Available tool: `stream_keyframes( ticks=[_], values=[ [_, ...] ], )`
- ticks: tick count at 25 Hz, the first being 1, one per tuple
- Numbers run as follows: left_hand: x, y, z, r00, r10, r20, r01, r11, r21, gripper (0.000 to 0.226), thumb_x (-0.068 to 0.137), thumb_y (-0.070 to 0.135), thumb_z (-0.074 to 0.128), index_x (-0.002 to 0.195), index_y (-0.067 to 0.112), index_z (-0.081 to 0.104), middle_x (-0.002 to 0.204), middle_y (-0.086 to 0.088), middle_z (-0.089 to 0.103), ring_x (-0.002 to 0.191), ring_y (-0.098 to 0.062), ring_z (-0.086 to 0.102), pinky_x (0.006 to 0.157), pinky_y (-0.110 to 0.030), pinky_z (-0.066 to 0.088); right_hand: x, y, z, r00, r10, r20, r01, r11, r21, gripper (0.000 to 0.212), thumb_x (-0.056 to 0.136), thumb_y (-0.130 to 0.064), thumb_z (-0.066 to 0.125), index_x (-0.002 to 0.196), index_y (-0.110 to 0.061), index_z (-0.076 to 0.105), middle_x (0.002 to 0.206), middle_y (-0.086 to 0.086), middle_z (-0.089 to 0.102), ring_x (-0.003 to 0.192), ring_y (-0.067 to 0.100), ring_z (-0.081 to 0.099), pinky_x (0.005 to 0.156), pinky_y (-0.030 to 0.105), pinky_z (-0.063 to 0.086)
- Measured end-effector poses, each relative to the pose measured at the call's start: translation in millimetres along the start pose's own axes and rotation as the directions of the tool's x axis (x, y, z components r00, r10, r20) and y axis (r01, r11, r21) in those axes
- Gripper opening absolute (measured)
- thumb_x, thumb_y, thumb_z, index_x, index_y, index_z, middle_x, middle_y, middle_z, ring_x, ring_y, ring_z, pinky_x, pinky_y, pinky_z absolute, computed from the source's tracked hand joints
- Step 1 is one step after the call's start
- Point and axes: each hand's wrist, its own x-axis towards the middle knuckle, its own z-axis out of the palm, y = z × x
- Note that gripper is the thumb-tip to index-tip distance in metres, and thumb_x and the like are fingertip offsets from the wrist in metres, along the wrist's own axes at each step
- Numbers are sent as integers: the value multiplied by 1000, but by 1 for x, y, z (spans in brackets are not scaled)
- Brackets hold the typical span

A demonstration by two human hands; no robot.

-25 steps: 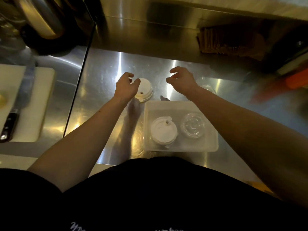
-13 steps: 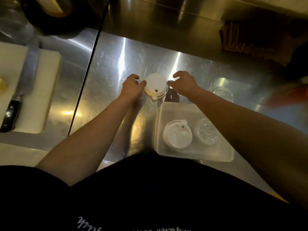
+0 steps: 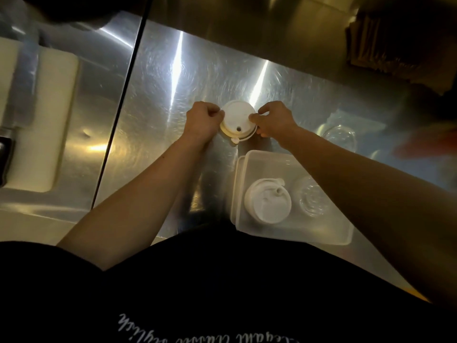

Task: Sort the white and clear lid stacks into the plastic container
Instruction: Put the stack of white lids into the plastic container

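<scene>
A stack of white lids sits on the steel counter, just beyond the plastic container. My left hand grips the stack's left edge and my right hand grips its right edge. Inside the container lie a white lid stack at the left and a clear lid stack at the right, partly hidden by my right forearm. More clear lids rest on the counter to the right of my right hand.
A white cutting board with a knife lies at the far left, past a dark seam in the counter. Brown cardboard items stand at the back right. A blurred orange object is at the right edge.
Both hands have closed in on the white lid stack from either side; a second ago only the left hand touched it and the right hand hovered apart. The camera has shifted.
</scene>
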Motion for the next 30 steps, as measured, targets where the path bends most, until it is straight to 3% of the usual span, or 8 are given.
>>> stream_keyframes(
  ticks=[5,12,17,20,24,30],
  values=[
    [0,1,-1,998,-58,-4,58,998,-15,26,89,20,62,109,6,72,105,-14,74,98,-31,70,92,-44,57,-3,2,3,1000,0,25,-1,1000,25,33,85,-19,70,114,-5,63,107,18,69,91,30,72,81,42,62],
    [1,-9,0,993,-117,13,118,979,-165,37,78,28,64,110,9,70,110,-15,71,104,-37,68,92,-56,55,-11,3,3,998,-49,-26,51,997,58,37,82,-21,73,116,-9,64,115,13,67,101,27,68,89,41,59],
    [-19,16,-4,999,-34,-32,27,983,-183,30,86,21,64,113,9,70,112,-8,72,102,-23,69,91,-44,58,-22,4,-12,992,-91,-91,105,982,158,37,80,-20,75,115,-9,66,115,12,69,101,27,69,92,41,58],
    [-34,33,-3,999,24,-41,-33,971,-237,24,89,14,64,110,4,71,107,-12,73,98,-24,70,89,-40,59,-30,8,-26,984,-108,-143,141,960,243,36,79,-21,75,111,-10,67,113,14,70,101,29,69,94,44,56],
    [-64,53,2,994,104,-39,-111,961,-254,22,91,13,62,110,5,70,107,-10,72,97,-22,69,87,-32,59,-54,25,-45,974,-127,-187,189,910,368,36,78,-22,75,110,-9,66,108,16,70,93,27,70,87,42,59],
    [-111,51,18,985,172,0,-167,954,-250,21,92,18,61,109,11,70,104,-6,73,98,-20,69,87,-34,59,-109,57,-60,962,-169,-216,253,851,460,31,85,-16,70,114,-6,64,95,8,68,87,20,67,74,29,57]
  ],
)
